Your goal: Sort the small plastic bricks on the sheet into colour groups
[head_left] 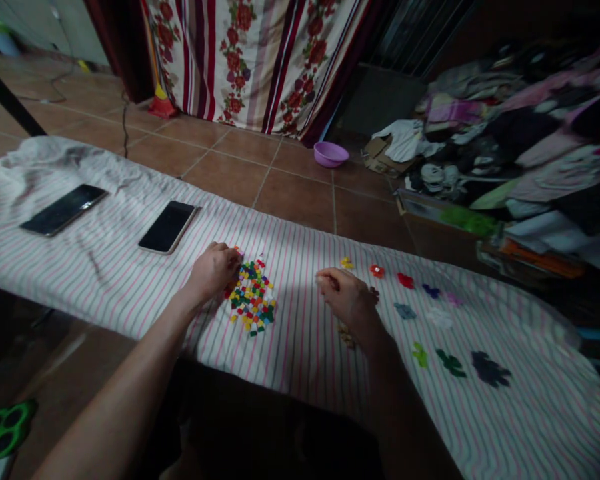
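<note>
My left hand (214, 268) rests at the upper left edge of a mixed pile of small coloured pieces (253, 293), its fingers curled in and their tips hidden. Held over the striped cloth to the right of that pile, my right hand (345, 293) has its fingers bent together; whatever they may hold is too small to make out. Around and beyond it lie single-colour clusters: yellow (347, 263), orange (377, 271), red (405, 280), dark blue (431, 291), grey-blue (405, 311) and white (440, 317). A tan cluster (346, 335) sits partly under my right wrist.
Two phones (167, 227) lie on the striped cloth (295, 320) at left. Lime (420, 355), green (451, 363) and dark (490, 369) clusters are nearer at right. On the tiled floor stand a purple basin (331, 154) and a large heap of clothes (530, 133).
</note>
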Demonstrator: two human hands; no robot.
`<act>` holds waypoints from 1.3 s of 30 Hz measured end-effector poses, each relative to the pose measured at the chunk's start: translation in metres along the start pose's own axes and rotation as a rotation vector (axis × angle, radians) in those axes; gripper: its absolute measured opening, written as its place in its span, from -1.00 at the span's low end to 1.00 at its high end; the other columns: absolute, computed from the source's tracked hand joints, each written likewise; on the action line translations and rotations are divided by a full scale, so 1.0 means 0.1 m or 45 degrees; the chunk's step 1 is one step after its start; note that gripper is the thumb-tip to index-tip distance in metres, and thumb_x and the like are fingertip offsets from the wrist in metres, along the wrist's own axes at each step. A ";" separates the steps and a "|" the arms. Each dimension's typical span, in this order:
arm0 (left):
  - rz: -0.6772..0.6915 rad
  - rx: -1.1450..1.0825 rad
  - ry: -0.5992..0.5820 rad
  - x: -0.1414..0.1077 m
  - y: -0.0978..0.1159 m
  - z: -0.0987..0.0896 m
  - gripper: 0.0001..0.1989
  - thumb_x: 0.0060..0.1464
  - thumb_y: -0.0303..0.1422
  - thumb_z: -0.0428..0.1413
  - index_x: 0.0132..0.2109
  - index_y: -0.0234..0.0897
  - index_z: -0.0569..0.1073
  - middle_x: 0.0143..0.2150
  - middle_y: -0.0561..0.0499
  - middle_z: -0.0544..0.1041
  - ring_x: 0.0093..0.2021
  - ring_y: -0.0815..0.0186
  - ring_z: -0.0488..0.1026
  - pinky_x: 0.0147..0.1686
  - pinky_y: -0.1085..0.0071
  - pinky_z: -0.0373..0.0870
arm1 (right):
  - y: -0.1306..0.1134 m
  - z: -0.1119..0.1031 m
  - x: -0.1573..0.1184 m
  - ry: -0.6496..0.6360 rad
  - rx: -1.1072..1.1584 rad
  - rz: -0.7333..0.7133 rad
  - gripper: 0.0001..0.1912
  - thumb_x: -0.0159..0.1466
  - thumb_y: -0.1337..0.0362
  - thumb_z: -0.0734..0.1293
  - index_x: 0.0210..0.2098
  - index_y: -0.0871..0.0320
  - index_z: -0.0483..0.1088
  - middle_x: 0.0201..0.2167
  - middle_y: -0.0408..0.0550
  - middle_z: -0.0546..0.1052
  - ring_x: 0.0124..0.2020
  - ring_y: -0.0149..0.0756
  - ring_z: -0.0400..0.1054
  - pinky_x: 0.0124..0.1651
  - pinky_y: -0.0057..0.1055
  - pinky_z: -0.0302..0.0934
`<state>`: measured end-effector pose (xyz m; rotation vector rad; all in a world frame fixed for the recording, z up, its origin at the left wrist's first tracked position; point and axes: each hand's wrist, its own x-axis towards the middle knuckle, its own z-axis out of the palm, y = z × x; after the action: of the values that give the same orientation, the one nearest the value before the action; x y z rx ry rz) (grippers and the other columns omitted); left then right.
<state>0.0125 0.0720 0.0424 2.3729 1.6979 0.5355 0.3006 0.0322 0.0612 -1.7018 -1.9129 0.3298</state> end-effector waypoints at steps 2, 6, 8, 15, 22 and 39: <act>0.014 0.007 0.013 0.01 -0.02 -0.01 -0.76 0.14 -0.37 -0.04 -0.31 -0.29 0.52 -0.34 -0.11 0.51 -0.28 0.26 0.37 -0.26 0.35 0.35 | -0.07 0.05 0.02 0.000 0.009 -0.047 -0.79 0.18 0.23 0.18 -0.43 0.11 0.43 -0.50 -0.09 0.50 -0.44 -0.30 0.39 -0.32 -0.41 0.24; 0.041 0.031 -0.092 0.02 -0.02 -0.09 -0.77 0.13 -0.37 -0.02 -0.29 -0.28 0.53 -0.32 -0.10 0.52 -0.26 0.25 0.38 -0.24 0.34 0.35 | -0.15 0.12 0.06 0.005 0.020 -0.082 -0.79 0.20 0.24 0.18 -0.41 0.11 0.44 -0.48 -0.07 0.51 -0.41 -0.28 0.39 -0.30 -0.40 0.22; 0.051 0.030 -0.156 0.01 -0.02 -0.12 -0.79 0.10 -0.37 0.01 -0.26 -0.27 0.55 -0.29 -0.10 0.52 -0.22 0.22 0.39 -0.20 0.33 0.36 | -0.17 0.14 0.07 0.002 0.026 -0.102 -0.79 0.20 0.25 0.18 -0.41 0.12 0.44 -0.49 -0.07 0.50 -0.42 -0.28 0.39 -0.29 -0.39 0.21; 0.050 -0.035 -0.167 0.02 -0.03 -0.11 -0.80 0.08 -0.41 0.01 -0.31 -0.25 0.54 -0.32 -0.09 0.52 -0.25 0.24 0.40 -0.20 0.32 0.37 | -0.23 0.13 0.09 -0.015 0.033 -0.148 -0.77 0.23 0.25 0.16 -0.41 0.14 0.42 -0.47 -0.05 0.51 -0.40 -0.27 0.38 -0.28 -0.38 0.20; 0.054 -0.042 -0.193 0.05 0.00 -0.14 -0.80 0.08 -0.40 0.02 -0.24 -0.25 0.54 -0.29 -0.08 0.53 -0.23 0.25 0.41 -0.16 0.32 0.37 | -0.26 0.17 0.10 -0.028 0.046 -0.151 -0.78 0.25 0.26 0.18 -0.38 0.15 0.44 -0.44 -0.04 0.51 -0.38 -0.28 0.38 -0.29 -0.40 0.19; -0.083 -0.330 -0.169 0.08 0.20 -0.20 -0.75 0.14 -0.29 -0.04 -0.24 -0.30 0.49 -0.26 -0.07 0.53 -0.27 0.30 0.44 -0.20 0.37 0.36 | -0.48 0.37 0.05 -0.057 0.161 -0.229 -0.82 0.26 0.38 0.21 -0.28 0.15 0.45 -0.34 -0.02 0.53 -0.31 -0.30 0.40 -0.23 -0.42 0.24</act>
<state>0.0246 0.0711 0.0695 2.1155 1.5404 0.5379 0.2398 0.0355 0.0571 -1.4411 -2.0158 0.4130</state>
